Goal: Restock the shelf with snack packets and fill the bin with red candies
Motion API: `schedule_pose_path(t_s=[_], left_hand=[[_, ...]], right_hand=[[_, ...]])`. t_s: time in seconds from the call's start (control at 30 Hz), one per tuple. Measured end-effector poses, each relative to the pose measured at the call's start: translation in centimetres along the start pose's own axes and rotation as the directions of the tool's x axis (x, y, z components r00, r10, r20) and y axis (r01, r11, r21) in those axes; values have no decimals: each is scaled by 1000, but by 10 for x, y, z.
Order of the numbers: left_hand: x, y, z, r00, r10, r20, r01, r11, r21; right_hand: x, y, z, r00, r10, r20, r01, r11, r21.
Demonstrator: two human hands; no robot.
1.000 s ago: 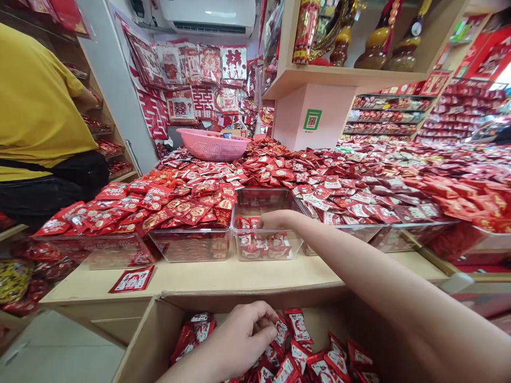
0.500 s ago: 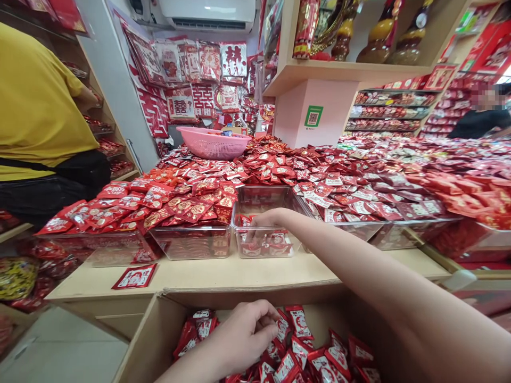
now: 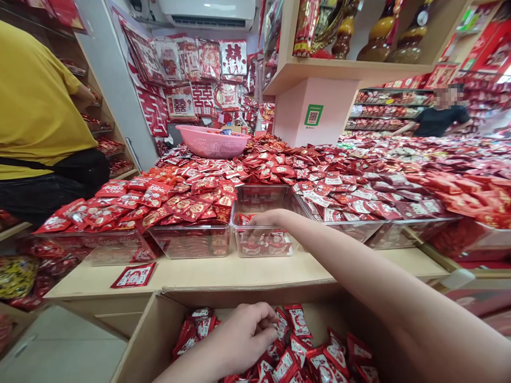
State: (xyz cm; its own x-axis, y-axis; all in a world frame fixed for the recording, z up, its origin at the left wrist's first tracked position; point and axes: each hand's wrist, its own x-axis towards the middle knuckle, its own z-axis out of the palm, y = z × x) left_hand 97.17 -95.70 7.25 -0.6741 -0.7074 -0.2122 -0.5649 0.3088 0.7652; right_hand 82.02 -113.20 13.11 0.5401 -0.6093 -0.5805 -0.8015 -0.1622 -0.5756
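My right hand [image 3: 265, 219] reaches down into a clear plastic bin [image 3: 261, 191]. Its fingers are bent downward among red-and-white packets [image 3: 279, 246] at the bottom; the bin's front wall blurs them, so their grip is unclear. Below, my left hand [image 3: 251, 332] is inside a cardboard box [image 3: 138, 340], with its fingers curled in and thumb close to the fingertips. Against those fingertips lies a red packet [image 3: 282, 323], and whether they pinch something is hidden. More small red packets [image 3: 299, 348] with white printed fronts lie loose under and beside that hand.
One flat red packet [image 3: 133, 275] lies on the wooden counter [image 3: 199, 271]. Full clear bins [image 3: 191, 244] flank the one I reach into. A pink basket [image 3: 215, 144] sits on heaped packets behind. A person in yellow [image 3: 40, 106] stands left, another person in dark clothes [image 3: 435, 122] far right.
Both my hands stay almost where they were, with only a very slight shift of the view. The far person in dark clothes has moved left.
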Motion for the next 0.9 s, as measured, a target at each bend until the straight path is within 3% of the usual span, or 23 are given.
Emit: schedule_pose_path(t_s=[0.07, 0.13, 0.2, 0.27, 0.33, 0.37, 0.43, 0.5, 0.53, 0.6, 0.67, 0.73, 0.83, 0.9], left_hand=[[-1, -4, 0, 1000, -7, 18, 5, 996, 84], [-3, -11, 2, 999, -26, 47, 16, 979, 205], [-6, -20, 7, 994, -64, 85, 32, 941, 336], [-7, -29, 15, 983, -117, 143, 42, 896, 443], [-7, -35, 25, 964, -170, 204, 47, 865, 500], [-6, -38, 30, 956, -191, 222, 51, 856, 515], [-3, -40, 39, 948, -222, 228, 70, 844, 531], [1, -40, 44, 939, -265, 220, 107, 831, 546], [3, -39, 45, 934, -285, 216, 123, 823, 554], [5, -38, 45, 926, -309, 219, 139, 816, 561], [4, -37, 43, 927, -294, 233, 123, 824, 553], [2, -38, 42, 925, -280, 255, 104, 836, 540], [-1, -41, 44, 934, -270, 234, 116, 848, 517], [-1, -44, 48, 949, -261, 180, 139, 854, 502]], right_hand=[[-1, -2, 0, 992, -20, -128, 17, 1000, -20], [-3, -6, -2, 924, -86, -374, 75, 996, -45], [-12, -14, -3, 760, -174, -627, 179, 982, -55], [-32, -26, 4, 548, -238, -802, 297, 952, -79], [-60, -37, 25, 385, -320, -866, 363, 915, -177], [-74, -40, 42, 355, -382, -853, 371, 895, -247], [-96, -37, 87, 454, -521, -723, 373, 848, -376], [-102, -20, 139, 627, -603, -493, 419, 795, -439], [-100, -7, 164, 711, -581, -396, 401, 797, -452], [-86, 21, 205, 800, -479, -362, 300, 842, -449], [-70, 46, 233, 836, -400, -375, 204, 861, -465], [-58, 60, 247, 866, -319, -385, 105, 869, -483], [-47, 67, 255, 909, -217, -354, 31, 886, -463], [-43, 68, 257, 901, -183, -394, 29, 930, -367]])
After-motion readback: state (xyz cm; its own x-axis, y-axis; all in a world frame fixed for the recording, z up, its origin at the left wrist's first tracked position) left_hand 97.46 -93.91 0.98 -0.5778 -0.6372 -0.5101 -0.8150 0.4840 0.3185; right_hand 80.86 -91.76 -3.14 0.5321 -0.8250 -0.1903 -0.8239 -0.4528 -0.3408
